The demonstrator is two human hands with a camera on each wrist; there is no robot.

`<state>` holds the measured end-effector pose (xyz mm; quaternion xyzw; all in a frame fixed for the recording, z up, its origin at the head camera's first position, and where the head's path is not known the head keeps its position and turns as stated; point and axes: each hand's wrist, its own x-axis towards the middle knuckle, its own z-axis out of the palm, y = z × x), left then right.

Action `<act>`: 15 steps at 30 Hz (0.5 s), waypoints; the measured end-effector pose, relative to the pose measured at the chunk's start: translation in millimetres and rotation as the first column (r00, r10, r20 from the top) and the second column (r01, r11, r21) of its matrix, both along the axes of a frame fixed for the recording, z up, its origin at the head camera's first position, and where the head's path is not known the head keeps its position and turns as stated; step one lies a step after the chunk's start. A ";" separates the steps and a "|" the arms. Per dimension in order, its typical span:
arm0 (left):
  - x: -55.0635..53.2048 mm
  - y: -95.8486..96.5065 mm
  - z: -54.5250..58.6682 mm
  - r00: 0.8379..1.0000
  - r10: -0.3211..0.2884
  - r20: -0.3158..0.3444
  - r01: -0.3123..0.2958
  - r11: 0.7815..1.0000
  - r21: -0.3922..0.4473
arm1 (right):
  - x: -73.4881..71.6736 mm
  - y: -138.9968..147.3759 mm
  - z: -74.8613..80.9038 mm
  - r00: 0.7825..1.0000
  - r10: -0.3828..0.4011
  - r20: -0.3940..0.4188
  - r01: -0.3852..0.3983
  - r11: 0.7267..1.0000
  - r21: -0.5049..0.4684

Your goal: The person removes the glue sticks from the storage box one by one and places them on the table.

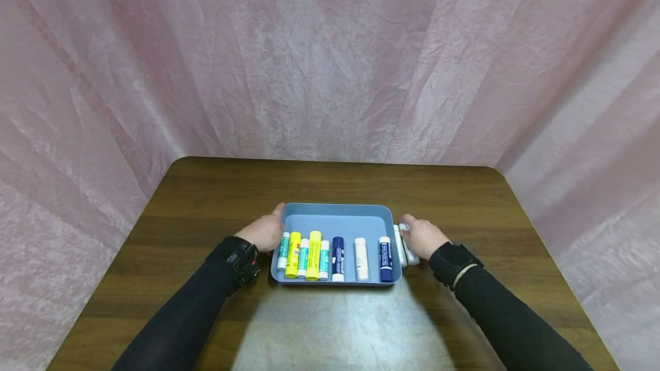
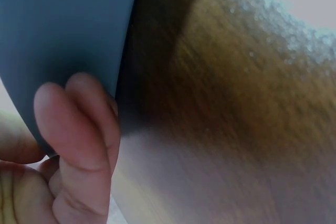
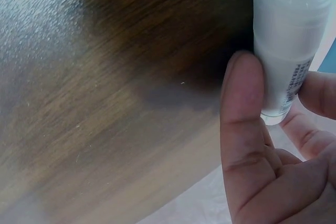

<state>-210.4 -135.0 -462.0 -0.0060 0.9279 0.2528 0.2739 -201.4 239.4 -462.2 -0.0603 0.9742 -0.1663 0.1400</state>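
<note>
Tray (image 1: 335, 219): light-blue, rectangular, shallow, round-cornered; set on a brown wood-grain table (image 1: 330, 182).
Row in tray: three teal-and-white tubes (image 1: 303, 257), two yellow tubes (image 1: 313, 255), two navy-and-white tubes (image 1: 337, 259) and one white labelled tube (image 1: 361, 259); all laid lengthwise, in the near part.
Tubes outside: two slim white cylinders (image 1: 411, 253), placed just beyond the tray's right wall.
Left hand (image 1: 265, 235): fingers bent; the tray's left side held at the wall.
Right hand (image 1: 425, 238): a white cylinder pinched between thumb and fingers; fingers parted by its thickness only. Whether the second is also gripped cannot be told.
Bearing: tray to the left of the held cylinder; right hand nearer.
Long axis: pointed away from the person, slightly slanted, roughly along the tray's short side.
</note>
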 end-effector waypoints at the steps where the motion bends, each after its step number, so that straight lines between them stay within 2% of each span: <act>1: 0.0 -0.1 -0.2 1.000 -0.001 -0.003 0.001 1.000 0.001 | 0.0 0.1 -0.1 1.000 0.001 0.000 -0.001 1.000 0.002; 15: 1.6 -0.7 0.5 1.000 -0.018 -0.012 0.018 1.000 0.011 | 2.4 -0.3 1.1 1.000 0.000 0.021 0.000 1.000 0.003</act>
